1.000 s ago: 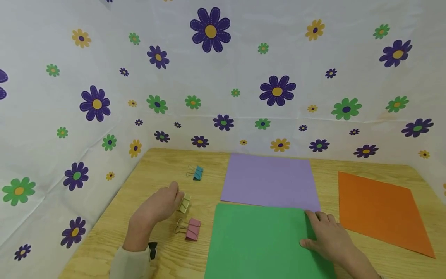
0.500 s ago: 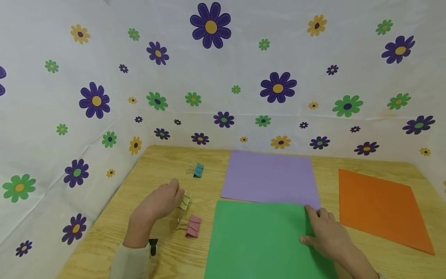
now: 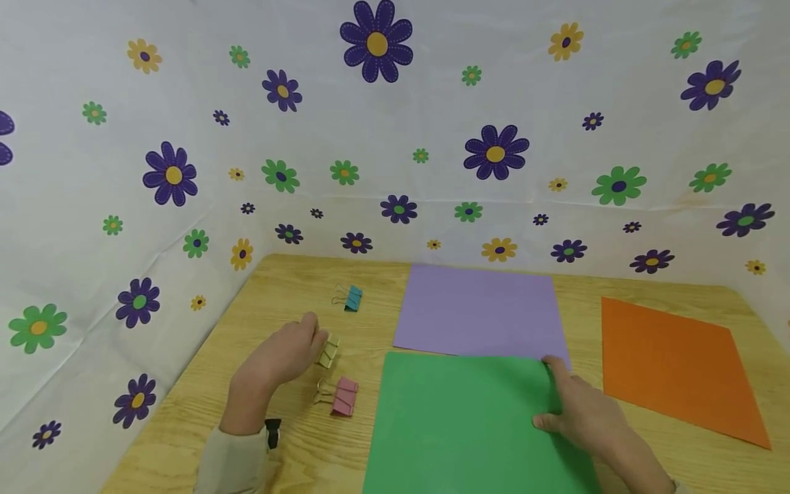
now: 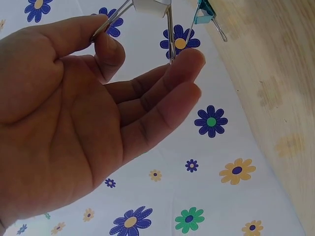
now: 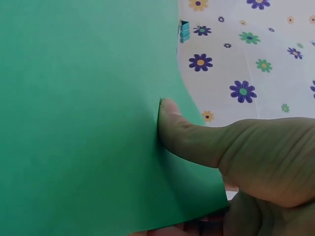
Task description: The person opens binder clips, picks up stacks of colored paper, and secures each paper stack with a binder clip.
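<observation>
My left hand (image 3: pixel 280 357) pinches a wire handle of a pale yellow binder clip (image 3: pixel 329 353) with thumb and index finger. In the left wrist view the clip's body (image 4: pixel 151 8) is cut off at the top, and its other handle runs down to the fingertips. A green sheet of paper (image 3: pixel 457 418) lies at the front, its right side held by my right hand (image 3: pixel 586 415). The right wrist view has the thumb (image 5: pixel 189 140) pressing on the paper's face, which bends there, with fingers partly hidden behind it.
A pink binder clip (image 3: pixel 344 396) lies below the yellow one, a blue binder clip (image 3: pixel 353 298) above it. Behind the green paper is a purple sheet (image 3: pixel 478 312), partly overlapped; an orange sheet (image 3: pixel 675 370) lies right. Flowered white cloth (image 3: pixel 420 123) stands around the table (image 3: pixel 296 281).
My right hand's fingers, earlier visible beyond the green paper's right edge, are now more tucked out of sight. The left hand keeps its pinch; the head view has shifted slightly.
</observation>
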### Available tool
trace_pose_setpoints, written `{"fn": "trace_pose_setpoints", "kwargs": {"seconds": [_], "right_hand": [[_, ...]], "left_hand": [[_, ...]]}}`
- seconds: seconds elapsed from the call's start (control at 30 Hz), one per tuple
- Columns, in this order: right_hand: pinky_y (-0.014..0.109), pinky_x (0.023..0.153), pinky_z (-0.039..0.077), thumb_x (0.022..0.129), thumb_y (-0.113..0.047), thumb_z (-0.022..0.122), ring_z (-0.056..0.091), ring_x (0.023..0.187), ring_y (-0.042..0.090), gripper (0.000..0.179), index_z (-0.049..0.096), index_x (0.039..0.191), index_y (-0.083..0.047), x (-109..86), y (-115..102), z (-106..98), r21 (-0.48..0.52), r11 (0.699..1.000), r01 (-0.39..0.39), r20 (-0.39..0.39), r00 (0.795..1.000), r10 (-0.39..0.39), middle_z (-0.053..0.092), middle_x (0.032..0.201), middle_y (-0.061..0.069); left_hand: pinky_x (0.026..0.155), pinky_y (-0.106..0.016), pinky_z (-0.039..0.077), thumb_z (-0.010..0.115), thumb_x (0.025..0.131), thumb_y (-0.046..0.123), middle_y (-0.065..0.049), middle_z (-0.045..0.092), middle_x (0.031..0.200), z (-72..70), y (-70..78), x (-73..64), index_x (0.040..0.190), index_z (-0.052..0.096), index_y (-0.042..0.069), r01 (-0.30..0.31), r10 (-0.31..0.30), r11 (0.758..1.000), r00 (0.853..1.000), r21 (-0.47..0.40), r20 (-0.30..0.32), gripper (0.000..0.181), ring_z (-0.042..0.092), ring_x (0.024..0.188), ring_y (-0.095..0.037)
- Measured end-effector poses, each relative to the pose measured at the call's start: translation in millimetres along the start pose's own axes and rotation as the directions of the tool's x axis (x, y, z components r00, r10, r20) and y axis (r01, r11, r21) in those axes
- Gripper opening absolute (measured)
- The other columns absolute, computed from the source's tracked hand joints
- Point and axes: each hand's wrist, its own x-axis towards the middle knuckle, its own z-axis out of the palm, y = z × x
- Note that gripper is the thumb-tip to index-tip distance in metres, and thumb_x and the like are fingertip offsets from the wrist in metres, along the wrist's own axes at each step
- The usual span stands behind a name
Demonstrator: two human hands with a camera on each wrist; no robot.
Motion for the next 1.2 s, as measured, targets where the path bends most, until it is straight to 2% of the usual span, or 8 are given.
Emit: {"fn": "trace_pose_setpoints", "kwargs": {"seconds": [0.17, 0.27, 0.33, 0.4, 0.5, 0.6, 1.1, 1.2], "right_hand": [[0.033, 0.047, 0.039, 0.069, -0.038, 0.089, 0.049, 0.056, 0.019, 0.125, 0.004, 0.155, -0.005, -0.4, 1, 0, 0.073, 0.995, -0.063, 0.009, 0.998, 0.063, 0.058, 0.067, 0.007], [0.03, 0.046, 0.033, 0.068, -0.039, 0.09, 0.041, 0.051, 0.016, 0.132, -0.002, 0.156, -0.004, 0.2, 3, 0, 0.102, 0.992, -0.077, 0.008, 0.997, 0.076, 0.05, 0.06, 0.004], [0.031, 0.046, 0.037, 0.067, -0.041, 0.09, 0.047, 0.054, 0.019, 0.132, -0.001, 0.155, -0.003, 1.4, 5, -1, 0.108, 0.992, -0.064, -0.004, 0.998, 0.065, 0.061, 0.072, 0.016], [0.033, 0.048, 0.04, 0.066, -0.043, 0.09, 0.054, 0.061, 0.023, 0.133, 0.0, 0.156, -0.003, 2.9, 7, -1, 0.113, 0.992, -0.057, -0.006, 0.998, 0.058, 0.064, 0.099, 0.033], [0.035, 0.05, 0.043, 0.066, -0.042, 0.09, 0.056, 0.065, 0.026, 0.134, -0.001, 0.157, -0.005, 3.1, 7, -1, 0.133, 0.99, -0.047, -0.009, 0.999, 0.049, 0.039, 0.135, 0.047], [0.033, 0.049, 0.042, 0.067, -0.04, 0.09, 0.049, 0.06, 0.023, 0.135, -0.004, 0.158, -0.008, 1.8, 8, 0, 0.151, 0.988, -0.041, -0.008, 0.999, 0.043, 0.031, 0.138, 0.047], [0.034, 0.052, 0.045, 0.067, -0.041, 0.09, 0.052, 0.064, 0.025, 0.133, -0.001, 0.158, -0.009, 2.9, 12, -1, 0.177, 0.983, -0.037, 0.007, 0.999, 0.036, 0.027, 0.142, 0.043], [0.044, 0.062, 0.053, 0.065, -0.041, 0.091, 0.058, 0.077, 0.035, 0.132, 0.003, 0.156, -0.003, 4.1, 13, -1, 0.2, 0.978, -0.052, 0.005, 0.999, 0.052, 0.029, 0.141, 0.043]], "left_hand": [[0.055, -0.03, 0.035, 0.038, 0.108, 0.018, -0.004, 0.038, 0.069, -1.5, -0.1, -0.2, 0.095, 0.04, 0.004, -0.004, 0.004, 1.0, 1.0, -0.002, 0.003, 0.019, 0.04, 0.06, -0.016], [0.054, -0.03, 0.034, 0.038, 0.108, 0.018, -0.003, 0.037, 0.068, -1.9, 0.0, -0.1, 0.094, 0.039, 0.004, -0.017, 0.017, 1.0, 1.0, -0.001, -0.002, 0.019, 0.039, 0.059, -0.016], [0.054, -0.03, 0.034, 0.038, 0.108, 0.017, -0.003, 0.037, 0.068, -2.0, -0.1, 0.3, 0.094, 0.039, 0.004, -0.024, 0.024, 1.0, 1.0, 0.001, -0.005, 0.019, 0.039, 0.059, -0.016], [0.054, -0.03, 0.035, 0.038, 0.108, 0.018, -0.003, 0.037, 0.068, -1.9, 0.0, 0.2, 0.095, 0.039, 0.004, -0.026, 0.026, 1.0, 1.0, 0.003, -0.005, 0.019, 0.039, 0.059, -0.016], [0.054, -0.03, 0.036, 0.038, 0.108, 0.018, -0.003, 0.037, 0.068, -1.0, 0.0, 0.5, 0.095, 0.039, 0.004, -0.023, 0.023, 1.0, 1.0, 0.0, 0.003, 0.019, 0.04, 0.059, -0.016], [0.055, -0.031, 0.037, 0.038, 0.108, 0.018, -0.003, 0.038, 0.068, 0.7, 0.0, 1.3, 0.094, 0.039, 0.004, -0.025, 0.025, 1.0, 1.0, -0.001, 0.008, 0.019, 0.04, 0.059, -0.016], [0.055, -0.03, 0.037, 0.039, 0.108, 0.017, -0.004, 0.039, 0.067, 3.3, 2.6, 2.2, 0.093, 0.039, 0.004, -0.034, 0.034, 0.999, 0.999, 0.012, 0.011, 0.02, 0.04, 0.058, -0.016], [0.054, -0.03, 0.036, 0.039, 0.107, 0.017, -0.004, 0.039, 0.067, 3.9, 2.8, 2.2, 0.093, 0.04, 0.004, -0.037, 0.036, 0.999, 0.999, 0.017, 0.007, 0.02, 0.04, 0.058, -0.016]]}}
